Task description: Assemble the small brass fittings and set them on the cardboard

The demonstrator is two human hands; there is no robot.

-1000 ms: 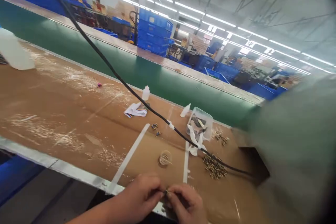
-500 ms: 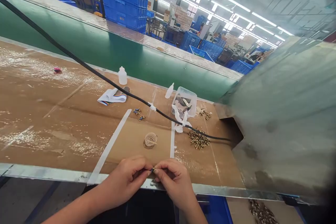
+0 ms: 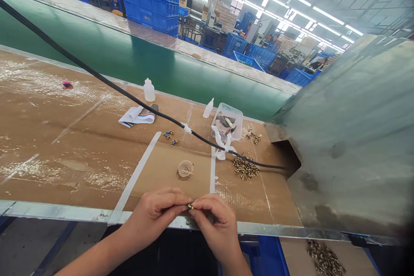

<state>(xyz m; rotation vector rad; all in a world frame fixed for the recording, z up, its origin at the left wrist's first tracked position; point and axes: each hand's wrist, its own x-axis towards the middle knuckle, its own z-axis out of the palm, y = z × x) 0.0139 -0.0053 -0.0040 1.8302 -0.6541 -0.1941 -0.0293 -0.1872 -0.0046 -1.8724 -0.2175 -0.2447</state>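
Observation:
Between the fingertips of both hands, just above the table's metal front edge, is a small gold-and-blue metal part (image 3: pixel 190 206). My left hand (image 3: pixel 158 211) pinches it from the left. Thumb and index finger of my right hand (image 3: pixel 215 217) pinch it from the right. Its finer shape is too small to make out. Beyond the hands a small round clear cup (image 3: pixel 185 170) with a thin stick in it stands on the brown cardboard (image 3: pixel 155 177). Farther back lie a few similar blue-and-gold parts (image 3: pixel 168 134).
A pile of small brass-coloured parts (image 3: pixel 246 167) lies right of the tape. Behind it stand a clear plastic box (image 3: pixel 237 131) and white bottles (image 3: pixel 149 90). A black cable (image 3: pixel 106 81) crosses above the table. At right rises a metal housing (image 3: pixel 349 146); a green conveyor belt (image 3: pixel 145 58) runs behind.
The small part has turned slightly between my fingertips, and more of its gold side shows. Both hands stay in nearly the same place; the view has shifted a little.

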